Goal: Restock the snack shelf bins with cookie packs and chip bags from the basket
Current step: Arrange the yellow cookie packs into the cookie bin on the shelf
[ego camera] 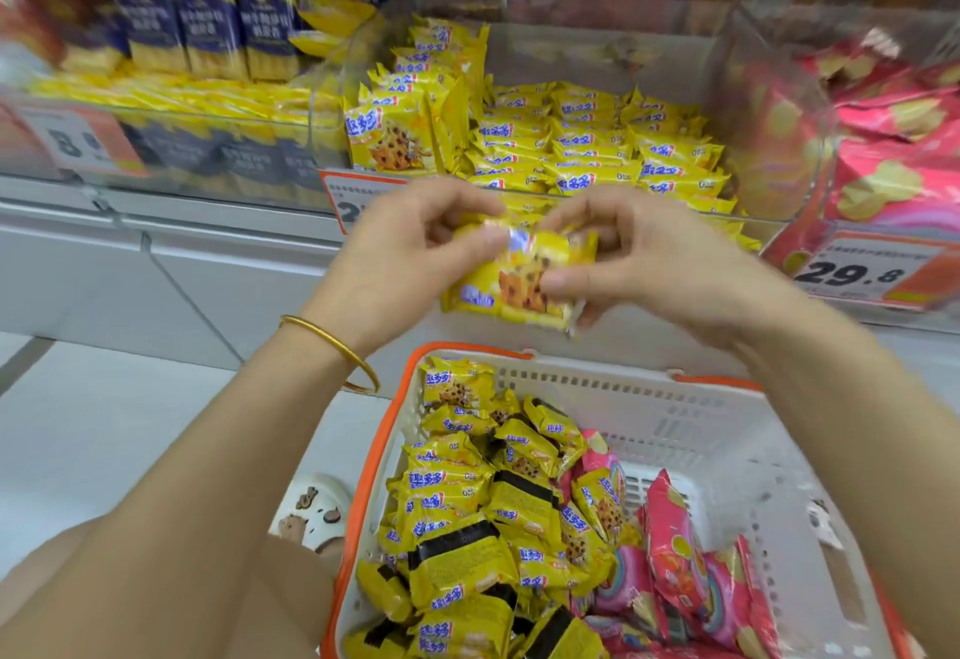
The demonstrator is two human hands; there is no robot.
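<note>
Holding one yellow cookie pack point(519, 284) between them, the left hand point(415, 248) and the right hand point(639, 263) are meeting in the middle of the view. They are hovering above the far rim of the basket point(727, 430), just in front of the shelf's lower edge. The left grip is pinching the pack's upper left edge, with the thumb lying across the wrapper. The right grip is pinching the pack's right end, with the thumb on the front and the fingers curling behind. The pack is tilting slightly and is touching only the two hands.

Beyond it, the clear cookie bin point(597, 35) is sitting on the shelf, holding many of the same yellow packs. Some are standing upright along its left side and the rest are lying flat to the right. An orange price tag point(353, 196) is showing at the bin's front, partly behind the left hand. Farther right, a chip bin point(769, 102) is holding pink bags, with a 29.8 tag point(857, 271) beneath it. To the left, navy-and-yellow packs point(208, 29) are standing in blurred rows.

Nearer, the white, orange-rimmed basket is carrying a heap of loose cookie packs point(467, 528) on its left side. Pink chip bags point(675, 554) are lying just to the right of them. A gold bangle point(332, 341) is circling the left wrist, and a white shoe point(317, 508) is showing just left of the basket.
</note>
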